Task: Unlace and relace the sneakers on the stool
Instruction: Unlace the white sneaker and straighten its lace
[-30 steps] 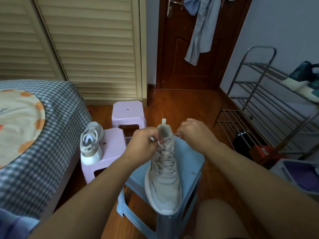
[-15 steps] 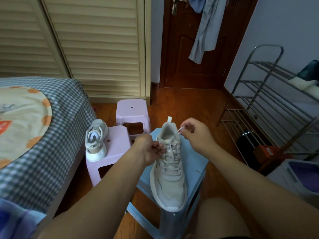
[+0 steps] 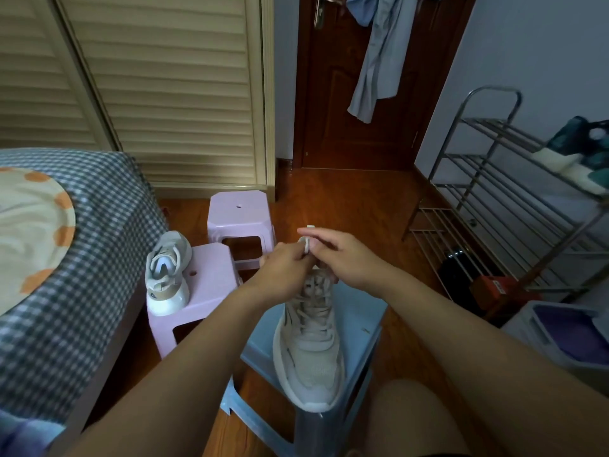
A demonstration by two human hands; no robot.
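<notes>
Bedroom floor of red-brown wood: second sneaker [image 3: 168,273] on pink stool [image 3: 201,291], left hand [image 3: 290,268] and right hand [image 3: 342,258] pinching lace [image 3: 306,247] over beige sneaker [image 3: 309,344] on blue stool [image 3: 362,321].

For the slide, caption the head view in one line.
Both hands, left and right, pinch the lace above a sneaker on the blue stool.

No writing can be read anywhere. The second sneaker [image 3: 168,270] on the pink stool [image 3: 211,285] has a small dark triangular emblem at its heel, too small to identify. The orange box [image 3: 494,288] under the shoe rack [image 3: 514,192] carries a dark label, its characters blurred.
</notes>
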